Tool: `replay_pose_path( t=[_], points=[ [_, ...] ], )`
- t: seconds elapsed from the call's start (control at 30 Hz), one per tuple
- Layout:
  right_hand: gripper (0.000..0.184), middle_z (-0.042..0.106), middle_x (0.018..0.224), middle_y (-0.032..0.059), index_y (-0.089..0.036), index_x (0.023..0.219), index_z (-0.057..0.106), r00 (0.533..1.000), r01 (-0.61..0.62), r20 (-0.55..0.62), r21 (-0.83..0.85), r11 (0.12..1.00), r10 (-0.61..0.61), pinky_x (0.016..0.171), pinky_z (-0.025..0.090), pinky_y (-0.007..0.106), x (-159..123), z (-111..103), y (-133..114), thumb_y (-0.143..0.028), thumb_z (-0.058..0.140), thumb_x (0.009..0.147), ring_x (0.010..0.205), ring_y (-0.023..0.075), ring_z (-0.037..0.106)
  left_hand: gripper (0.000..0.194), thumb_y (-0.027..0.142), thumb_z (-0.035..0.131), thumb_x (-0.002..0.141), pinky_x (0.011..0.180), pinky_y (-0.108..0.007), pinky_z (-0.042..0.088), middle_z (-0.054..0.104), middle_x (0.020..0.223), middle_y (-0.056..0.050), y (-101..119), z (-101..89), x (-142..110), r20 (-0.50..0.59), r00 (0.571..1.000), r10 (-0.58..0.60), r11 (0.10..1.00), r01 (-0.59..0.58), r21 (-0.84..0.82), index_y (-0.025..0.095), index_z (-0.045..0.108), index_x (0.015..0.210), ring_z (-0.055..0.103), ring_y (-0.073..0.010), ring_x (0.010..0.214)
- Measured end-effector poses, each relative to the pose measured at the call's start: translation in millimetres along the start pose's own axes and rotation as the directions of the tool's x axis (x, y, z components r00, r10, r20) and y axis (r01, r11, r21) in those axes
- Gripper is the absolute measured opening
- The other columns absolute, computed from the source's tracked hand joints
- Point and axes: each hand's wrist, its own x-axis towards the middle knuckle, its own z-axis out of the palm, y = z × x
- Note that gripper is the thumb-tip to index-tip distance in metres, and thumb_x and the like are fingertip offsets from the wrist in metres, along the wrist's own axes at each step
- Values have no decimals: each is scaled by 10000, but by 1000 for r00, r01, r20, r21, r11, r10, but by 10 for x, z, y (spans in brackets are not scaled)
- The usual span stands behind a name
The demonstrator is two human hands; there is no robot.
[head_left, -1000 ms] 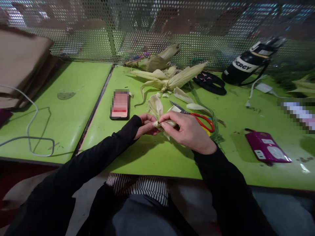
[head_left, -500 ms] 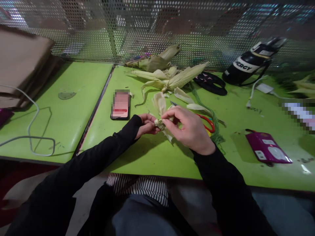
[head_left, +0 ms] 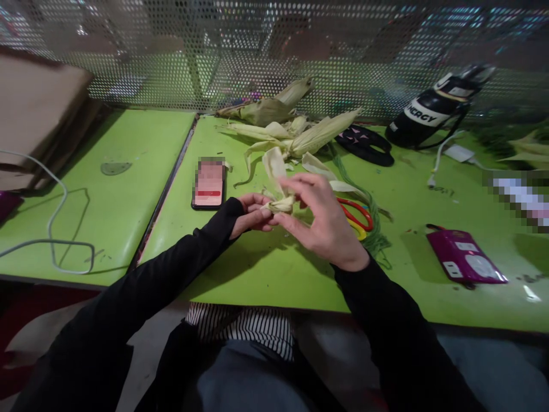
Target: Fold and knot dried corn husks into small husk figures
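Observation:
A pale, folded corn husk (head_left: 281, 205) is held between my two hands above the green table, one broad strip of it standing up at the back. My left hand (head_left: 254, 214) pinches its left end between thumb and fingers. From the right, my right hand (head_left: 323, 223) grips the husk's other side, thumb below and fingers above. Just behind lies a pile of corn husks (head_left: 295, 140), with loose husk strips (head_left: 319, 166) nearby. Scissors with red and yellow handles (head_left: 358, 214) and a bundle of green string (head_left: 376, 234) lie partly behind my right hand.
A phone (head_left: 209, 183) lies left of my hands. On the right are a purple power socket (head_left: 465, 256), a black bottle (head_left: 422, 114) and a white cable (head_left: 437, 163). Brown paper bags (head_left: 38, 109) stand at the far left. A perforated metal screen (head_left: 163, 57) borders the table's back.
My right hand has opened its pinch somewhat and shifted its hold on the husk. The folded husk has turned and looks more stretched sideways, with its knot-like middle now showing.

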Motion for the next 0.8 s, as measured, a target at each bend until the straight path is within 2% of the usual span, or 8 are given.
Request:
replay_pose_path(
  t=[0.1, 0.23, 0.33, 0.4, 0.53, 0.67, 0.73, 0.8],
  points=[
    [650, 483, 1335, 165, -188, 1378, 423, 982, -162, -91, 29, 986, 164, 912, 502, 471, -17, 32, 57, -536, 612, 862, 1133, 306, 555, 300, 257, 782, 753, 728, -244, 591, 742, 850, -50, -20, -35, 24, -48, 998, 43, 999, -44, -12, 118, 622, 966, 726, -150, 803],
    [697, 538, 1313, 167, -191, 1349, 425, 966, -259, 25, 53, 964, 258, 967, 466, 510, -11, 52, 83, -637, 583, 837, 1192, 333, 542, 330, 245, 765, 762, 769, -259, 590, 750, 916, -73, -27, -9, 13, -112, 991, 72, 997, -74, -11, 110, 652, 1041, 726, -167, 849],
    [728, 634, 1163, 126, -202, 1261, 486, 937, -325, 158, 66, 943, 312, 852, 524, 460, 9, 40, 74, -635, 715, 723, 1038, 311, 624, 410, 254, 743, 776, 798, -293, 583, 749, 986, -101, -10, 9, -4, -94, 993, 66, 998, -65, 23, 107, 650, 1147, 718, -191, 893],
    [618, 668, 1055, 92, -204, 1166, 534, 930, -350, 150, 88, 933, 334, 781, 541, 414, 17, 29, 74, -624, 703, 746, 933, 276, 653, 428, 273, 719, 798, 774, -298, 577, 749, 990, -110, 1, -5, -5, -73, 995, 67, 996, -61, 69, 107, 638, 1183, 715, -193, 892],
    [478, 680, 994, 71, -207, 1115, 536, 952, -296, -42, 116, 948, 303, 739, 555, 370, 12, 20, 83, -601, 600, 851, 855, 227, 661, 306, 278, 687, 821, 681, -263, 548, 753, 927, -120, -9, -58, 4, -56, 998, 38, 985, -28, 170, 88, 645, 1056, 706, -159, 797],
    [388, 666, 981, 51, -231, 1091, 533, 951, -232, -180, 121, 965, 251, 670, 553, 317, 1, 23, 88, -567, 554, 898, 780, 180, 647, 275, 330, 708, 800, 646, -250, 514, 742, 839, -94, -51, -84, -12, 56, 998, 16, 963, -31, 267, 110, 618, 937, 686, -141, 722],
    [374, 653, 963, 45, -232, 1086, 535, 958, -205, -179, 113, 972, 223, 653, 540, 304, 2, 19, 96, -558, 555, 902, 762, 170, 633, 297, 367, 730, 776, 696, -268, 513, 730, 834, -89, -63, -74, -31, 104, 993, 56, 947, -86, 311, 119, 603, 879, 684, -152, 757],
    [372, 646, 962, 48, -226, 1074, 545, 980, -167, -96, 94, 981, 176, 674, 532, 312, 9, 15, 103, -552, 566, 897, 783, 178, 626, 335, 389, 744, 760, 786, -293, 507, 722, 908, -95, -63, -41, -50, 133, 982, 136, 926, -173, 335, 125, 605, 912, 678, -177, 863]
  ],
)
